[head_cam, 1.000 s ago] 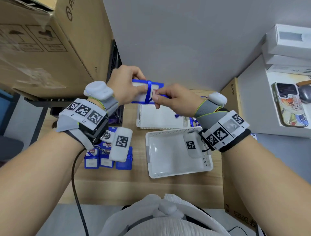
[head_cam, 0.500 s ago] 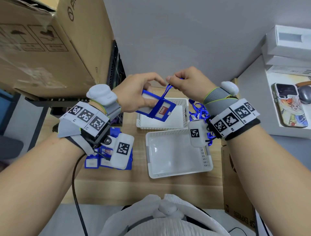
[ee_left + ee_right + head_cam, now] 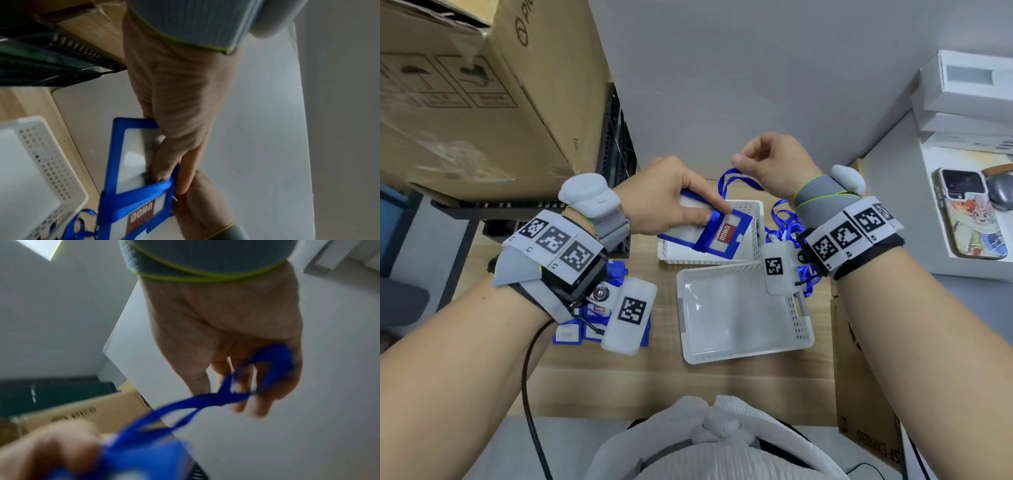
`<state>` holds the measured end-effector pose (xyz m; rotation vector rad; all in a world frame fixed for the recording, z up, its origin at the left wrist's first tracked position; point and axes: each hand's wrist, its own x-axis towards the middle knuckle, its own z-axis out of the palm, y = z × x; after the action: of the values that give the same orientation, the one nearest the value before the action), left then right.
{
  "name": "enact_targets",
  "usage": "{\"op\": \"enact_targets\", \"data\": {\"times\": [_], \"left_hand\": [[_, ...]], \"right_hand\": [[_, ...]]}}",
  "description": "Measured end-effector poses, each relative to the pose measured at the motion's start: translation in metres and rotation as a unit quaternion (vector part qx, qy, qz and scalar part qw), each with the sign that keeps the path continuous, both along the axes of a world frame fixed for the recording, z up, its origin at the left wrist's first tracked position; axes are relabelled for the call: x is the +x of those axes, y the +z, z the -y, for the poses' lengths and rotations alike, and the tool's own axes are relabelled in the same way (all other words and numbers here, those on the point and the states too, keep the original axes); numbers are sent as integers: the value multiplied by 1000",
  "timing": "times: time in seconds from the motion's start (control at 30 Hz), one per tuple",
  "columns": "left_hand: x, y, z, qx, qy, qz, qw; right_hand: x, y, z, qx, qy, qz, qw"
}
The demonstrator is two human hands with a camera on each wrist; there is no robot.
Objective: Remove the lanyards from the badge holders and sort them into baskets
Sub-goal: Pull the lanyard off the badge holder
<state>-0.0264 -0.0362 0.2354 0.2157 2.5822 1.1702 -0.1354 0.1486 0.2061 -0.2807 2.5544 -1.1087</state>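
- Since half a second ago the right hand [image 3: 774, 164] has lifted up and away from the left, drawing the blue lanyard [image 3: 736, 180] out into a longer loop, while the badge holder [image 3: 717, 233] has stayed over the far basket.
- Nearest the person, a pile of blue badge holders [image 3: 585, 325] lies on the wooden tabletop [image 3: 619, 377], partly hidden under the left wrist rig.
- Just right of that pile stands the near white basket [image 3: 743, 349], with nothing visible inside it.
- Behind it, touching or just beside it, is the far white basket [image 3: 756, 212].
- A tangle of loose blue lanyards [image 3: 784, 222] lies to the right of the far basket, partly behind the right wrist.
- Left hand [image 3: 664, 198]: its grip is clamped on the badge holder, thumb on the front face and fingers [image 3: 164, 170] behind it, holding it tilted above the far basket.
- One band of the lanyard is wrapped across the holder's middle, above a red label reading UHOO.
- Right hand: its grip is closed on the lanyard, the ribbon looped through the curled fingers [image 3: 257, 402]; the wrist view is blurred.
- Farther off are a large cardboard box [image 3: 482, 85] at the left and a phone [image 3: 969, 212] on a white shelf at the right.
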Motion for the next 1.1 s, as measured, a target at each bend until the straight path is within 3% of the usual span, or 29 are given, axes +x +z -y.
{"op": "enact_targets", "data": {"times": [0.1, 0.17, 0.27, 0.37, 0.6, 0.7, 0.8, 0.9, 1.1], "left_hand": [[2, 2, 3, 72, 30, 16, 997], [2, 3, 4, 93, 39, 14, 995], [0, 4, 5, 117, 50, 10, 992], [1, 4, 6, 133, 47, 31, 990], [3, 6, 6, 144, 63, 21, 987], [3, 7, 5, 171, 88, 14, 981], [0, 6, 6, 213, 134, 19, 968], [-6, 0, 10, 202, 188, -21, 961], [-18, -18, 19, 216, 338, -84, 912]], "right_hand": [[-6, -4, -11, 37, 19, -39, 998], [-3, -1, -15, -27, 100, 0, 995], [8, 7, -13, -80, 245, 60, 964], [13, 2, -9, -118, 294, 97, 944], [23, -4, -5, -129, 249, 165, 946], [27, -7, -2, -122, 235, 156, 952], [34, -13, 3, -102, 238, 129, 957], [38, -21, 5, -127, 215, 133, 959], [47, -27, 4, -143, 185, 124, 965]]}}
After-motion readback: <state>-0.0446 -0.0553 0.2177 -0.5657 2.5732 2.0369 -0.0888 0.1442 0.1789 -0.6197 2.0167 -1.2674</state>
